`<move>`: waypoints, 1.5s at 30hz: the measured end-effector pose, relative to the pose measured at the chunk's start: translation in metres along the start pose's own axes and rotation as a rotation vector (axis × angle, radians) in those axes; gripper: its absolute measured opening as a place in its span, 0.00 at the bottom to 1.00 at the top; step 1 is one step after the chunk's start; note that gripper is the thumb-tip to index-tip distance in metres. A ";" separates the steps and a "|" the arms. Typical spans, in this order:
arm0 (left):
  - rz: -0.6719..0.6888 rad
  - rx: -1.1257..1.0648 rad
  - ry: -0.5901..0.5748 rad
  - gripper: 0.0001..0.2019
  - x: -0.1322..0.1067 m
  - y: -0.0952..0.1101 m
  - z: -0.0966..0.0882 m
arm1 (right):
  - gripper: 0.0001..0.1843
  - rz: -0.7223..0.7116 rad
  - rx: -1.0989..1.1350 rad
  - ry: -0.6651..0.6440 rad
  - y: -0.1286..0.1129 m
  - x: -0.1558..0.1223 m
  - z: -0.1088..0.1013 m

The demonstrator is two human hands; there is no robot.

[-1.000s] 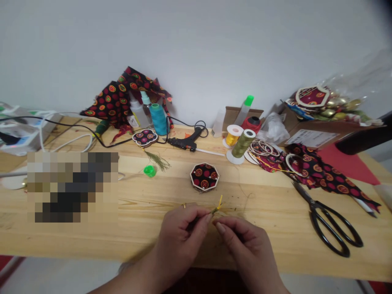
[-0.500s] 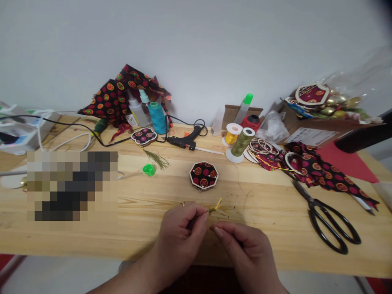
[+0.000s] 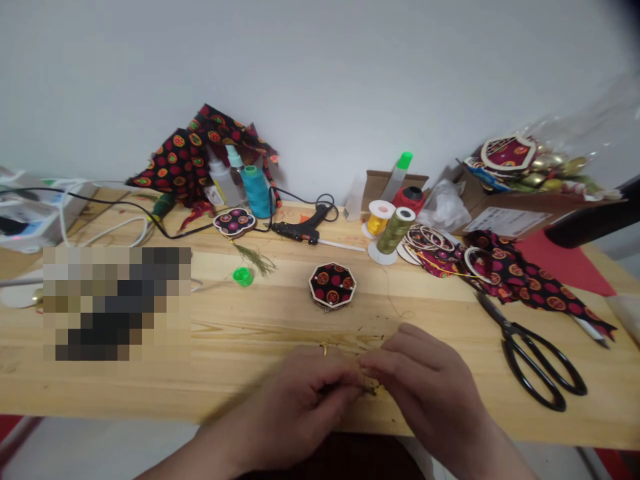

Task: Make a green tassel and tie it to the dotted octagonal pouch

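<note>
Low over the front of the wooden table, my left hand pinches a small bundle of green and yellow thread between thumb and forefinger. Only the bundle's short end shows beyond the fingertips. My right hand is right beside it, its fingertips pressed together against the end of the bundle; what they grip is hidden. Just behind both hands lies an octagonal fabric piece with a pale rim and a dark red and black pattern. A flower-shaped fabric piece with a green tassel rests farther back on the left.
Large black-handled scissors lie at right, near patterned fabric. Behind stand an olive thread spool, a yellow spool, a black glue gun and a teal thread cone. A green cap sits left of centre.
Both hands have moved right and closer to me. My right hand has come up against the thread bundle, whose yellow end, upright before, now points low and is mostly covered.
</note>
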State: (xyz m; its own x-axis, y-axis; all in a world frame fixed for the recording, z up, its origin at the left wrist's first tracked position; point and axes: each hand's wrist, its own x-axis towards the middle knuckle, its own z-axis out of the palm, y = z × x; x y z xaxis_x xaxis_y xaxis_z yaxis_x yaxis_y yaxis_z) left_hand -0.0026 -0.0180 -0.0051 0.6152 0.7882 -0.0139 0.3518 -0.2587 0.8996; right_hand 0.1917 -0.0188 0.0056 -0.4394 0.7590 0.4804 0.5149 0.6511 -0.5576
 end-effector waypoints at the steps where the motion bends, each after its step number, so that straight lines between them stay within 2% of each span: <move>1: -0.014 -0.066 -0.005 0.10 0.000 0.001 0.000 | 0.09 0.051 0.080 0.000 0.003 0.002 -0.001; 4: -0.070 -0.215 0.061 0.09 -0.001 0.002 -0.002 | 0.08 0.255 0.301 0.020 0.009 0.002 0.003; 7: -0.135 -0.291 0.169 0.09 0.000 0.003 -0.004 | 0.09 0.443 0.402 0.032 0.007 -0.004 0.014; 11: -0.190 -0.289 0.297 0.10 0.002 0.002 -0.006 | 0.10 0.508 0.412 0.019 -0.004 -0.012 0.025; 15: -0.197 -0.205 0.366 0.09 0.004 0.002 -0.005 | 0.10 0.456 0.332 -0.007 -0.011 -0.018 0.027; 22: -0.164 -0.067 0.415 0.11 0.005 0.001 -0.001 | 0.11 0.286 0.195 -0.002 -0.013 -0.024 0.028; 33: -0.165 0.045 0.450 0.12 0.002 0.000 0.003 | 0.12 0.185 0.135 -0.022 -0.013 -0.024 0.028; 37: -0.162 0.076 0.409 0.12 0.001 -0.002 0.005 | 0.13 0.134 0.074 -0.065 -0.014 -0.022 0.028; 42: -0.078 0.222 0.283 0.13 0.002 -0.003 0.005 | 0.15 -0.056 -0.249 -0.024 -0.016 -0.016 0.023; 45: -0.017 0.299 0.194 0.12 0.000 -0.003 0.005 | 0.19 -0.147 -0.379 -0.056 -0.017 -0.011 0.014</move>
State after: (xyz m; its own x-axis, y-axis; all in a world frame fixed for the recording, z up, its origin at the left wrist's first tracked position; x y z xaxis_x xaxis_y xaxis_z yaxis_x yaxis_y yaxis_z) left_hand 0.0002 -0.0204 -0.0097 0.4721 0.8778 0.0817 0.5695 -0.3744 0.7317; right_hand 0.1772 -0.0376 0.0000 -0.5627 0.6635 0.4931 0.6736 0.7138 -0.1918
